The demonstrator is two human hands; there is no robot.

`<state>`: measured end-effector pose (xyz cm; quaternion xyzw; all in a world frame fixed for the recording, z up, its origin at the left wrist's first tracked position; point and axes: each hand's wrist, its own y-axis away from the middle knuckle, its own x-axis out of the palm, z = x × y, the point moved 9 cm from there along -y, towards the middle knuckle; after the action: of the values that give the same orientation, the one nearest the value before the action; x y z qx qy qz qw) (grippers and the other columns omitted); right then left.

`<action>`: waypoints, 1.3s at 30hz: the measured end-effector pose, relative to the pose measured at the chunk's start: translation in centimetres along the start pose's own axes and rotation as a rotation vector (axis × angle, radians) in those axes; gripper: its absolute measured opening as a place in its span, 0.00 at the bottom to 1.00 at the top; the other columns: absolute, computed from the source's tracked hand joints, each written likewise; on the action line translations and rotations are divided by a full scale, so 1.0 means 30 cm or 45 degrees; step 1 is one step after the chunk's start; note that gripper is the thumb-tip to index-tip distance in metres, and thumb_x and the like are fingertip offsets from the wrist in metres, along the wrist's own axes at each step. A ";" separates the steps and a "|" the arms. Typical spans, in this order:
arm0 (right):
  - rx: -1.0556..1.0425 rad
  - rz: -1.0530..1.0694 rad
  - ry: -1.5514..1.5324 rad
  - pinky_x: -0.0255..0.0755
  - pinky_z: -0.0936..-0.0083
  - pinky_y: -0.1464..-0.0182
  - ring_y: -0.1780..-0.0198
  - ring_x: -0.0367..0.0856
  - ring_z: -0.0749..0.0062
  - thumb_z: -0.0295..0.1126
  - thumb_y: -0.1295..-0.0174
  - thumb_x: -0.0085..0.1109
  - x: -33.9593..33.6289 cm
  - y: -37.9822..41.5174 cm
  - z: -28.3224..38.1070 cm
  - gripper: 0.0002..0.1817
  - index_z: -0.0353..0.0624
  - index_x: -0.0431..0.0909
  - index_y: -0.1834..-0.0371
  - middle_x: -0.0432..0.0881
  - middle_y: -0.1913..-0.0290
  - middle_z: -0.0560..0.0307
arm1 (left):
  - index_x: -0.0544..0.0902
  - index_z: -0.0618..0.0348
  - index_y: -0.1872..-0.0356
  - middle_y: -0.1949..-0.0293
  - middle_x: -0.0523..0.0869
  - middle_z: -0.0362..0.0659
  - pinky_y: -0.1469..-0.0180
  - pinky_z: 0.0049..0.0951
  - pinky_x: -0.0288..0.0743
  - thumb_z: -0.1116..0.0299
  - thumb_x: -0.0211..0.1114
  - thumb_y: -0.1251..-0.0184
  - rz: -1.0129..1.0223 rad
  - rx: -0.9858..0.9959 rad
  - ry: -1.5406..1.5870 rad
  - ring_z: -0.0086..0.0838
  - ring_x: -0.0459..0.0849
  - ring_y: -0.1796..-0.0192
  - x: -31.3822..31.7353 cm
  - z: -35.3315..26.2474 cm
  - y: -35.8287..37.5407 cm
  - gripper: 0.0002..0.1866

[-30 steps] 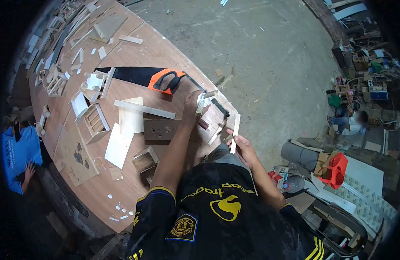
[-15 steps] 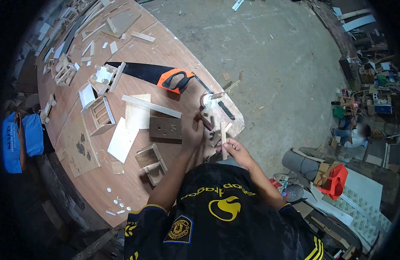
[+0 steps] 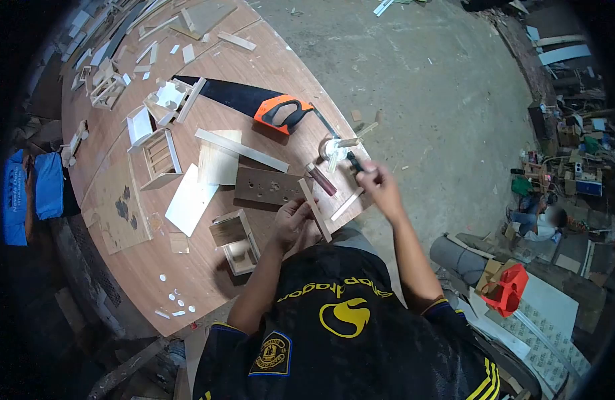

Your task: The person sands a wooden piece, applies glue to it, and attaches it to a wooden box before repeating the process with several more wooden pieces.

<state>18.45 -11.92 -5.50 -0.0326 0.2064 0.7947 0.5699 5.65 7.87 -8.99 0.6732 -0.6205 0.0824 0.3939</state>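
Observation:
My left hand (image 3: pixel 291 221) is closed around a short wooden strip (image 3: pixel 315 211), held slanted over the table's near edge. At the table's right edge, my right hand (image 3: pixel 382 192) has its fingers curled at the black handle (image 3: pixel 355 161) of a narrow-bladed tool. The fingers partly hide that handle. Between the hands lies a tool with a dark red handle (image 3: pixel 322 181). Just beyond is a round container (image 3: pixel 331 148) with white stuff and sticks in it. A pale wooden strip (image 3: pixel 347 204) rests near the table corner.
A handsaw (image 3: pixel 274 112) with an orange and black handle lies farther back. Left of my hands are a drilled brown block (image 3: pixel 264 186), a small wooden box (image 3: pixel 238 263), a white panel (image 3: pixel 191 200) and small wooden chairs (image 3: pixel 162 160). Another person (image 3: pixel 542 223) sits far right.
My left hand has let go of the red-handled tool and now holds the wooden strip, which was in my right hand. My right hand has moved forward and right to the black handle.

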 end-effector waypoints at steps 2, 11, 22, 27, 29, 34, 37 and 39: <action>0.110 -0.120 0.096 0.75 0.77 0.57 0.65 0.79 0.77 0.37 0.39 0.69 -0.063 -0.074 0.064 0.29 0.42 0.73 0.35 0.82 0.66 0.61 | 0.81 0.66 0.47 0.59 0.84 0.40 0.52 0.22 0.74 0.62 0.59 0.24 0.001 0.002 0.035 0.21 0.80 0.58 -0.015 -0.005 -0.012 0.16; -0.118 -0.022 0.407 0.74 0.74 0.58 0.67 0.80 0.70 0.39 0.45 0.72 0.018 -0.222 0.143 0.36 0.47 0.72 0.32 0.82 0.69 0.58 | 0.78 0.66 0.46 0.58 0.83 0.42 0.48 0.28 0.75 0.62 0.59 0.25 -0.028 0.017 0.017 0.26 0.82 0.56 -0.069 -0.017 -0.017 0.17; -0.555 0.037 1.237 0.71 0.61 0.49 0.52 0.74 0.56 0.26 0.56 0.65 0.105 0.140 -0.131 0.21 0.57 0.83 0.55 0.78 0.54 0.54 | 0.80 0.64 0.47 0.61 0.83 0.39 0.57 0.23 0.76 0.62 0.58 0.24 -0.190 0.040 0.121 0.21 0.81 0.61 -0.158 -0.039 0.004 0.16; -0.466 0.055 1.223 0.69 0.62 0.48 0.52 0.74 0.54 0.30 0.49 0.67 0.068 0.151 -0.174 0.17 0.55 0.84 0.54 0.79 0.52 0.55 | 0.80 0.64 0.47 0.61 0.83 0.39 0.55 0.24 0.76 0.61 0.59 0.24 -0.235 0.055 0.093 0.22 0.82 0.60 -0.178 -0.069 -0.012 0.16; -0.522 0.041 1.160 0.70 0.62 0.50 0.52 0.74 0.54 0.33 0.47 0.67 0.059 0.161 -0.153 0.15 0.52 0.84 0.54 0.80 0.53 0.56 | 0.80 0.63 0.47 0.61 0.84 0.39 0.54 0.25 0.76 0.61 0.59 0.24 -0.271 0.082 0.106 0.22 0.82 0.60 -0.206 -0.081 -0.011 0.16; -0.497 0.185 0.974 0.70 0.62 0.53 0.57 0.77 0.56 0.34 0.40 0.65 0.103 0.190 -0.119 0.10 0.45 0.84 0.57 0.83 0.58 0.55 | 0.81 0.60 0.48 0.62 0.84 0.37 0.52 0.24 0.74 0.60 0.59 0.25 -0.429 0.173 0.156 0.20 0.81 0.60 -0.307 -0.117 0.027 0.15; -0.481 0.217 0.790 0.72 0.63 0.55 0.60 0.79 0.54 0.33 0.39 0.64 0.185 0.184 -0.098 0.10 0.42 0.84 0.57 0.83 0.63 0.51 | 0.81 0.58 0.49 0.63 0.83 0.36 0.53 0.23 0.72 0.59 0.59 0.25 -0.506 0.231 0.208 0.18 0.80 0.60 -0.351 -0.129 0.056 0.14; -0.444 0.248 0.687 0.73 0.63 0.56 0.62 0.80 0.53 0.32 0.39 0.64 0.268 0.169 -0.084 0.10 0.40 0.84 0.58 0.83 0.64 0.49 | 0.81 0.57 0.49 0.63 0.83 0.35 0.54 0.23 0.71 0.59 0.60 0.26 -0.548 0.218 0.181 0.18 0.79 0.59 -0.375 -0.118 0.069 0.14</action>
<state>10.52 -7.02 -8.62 -0.3190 0.2129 0.8314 0.4020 2.67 18.94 -12.46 0.8132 -0.4242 0.0962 0.3865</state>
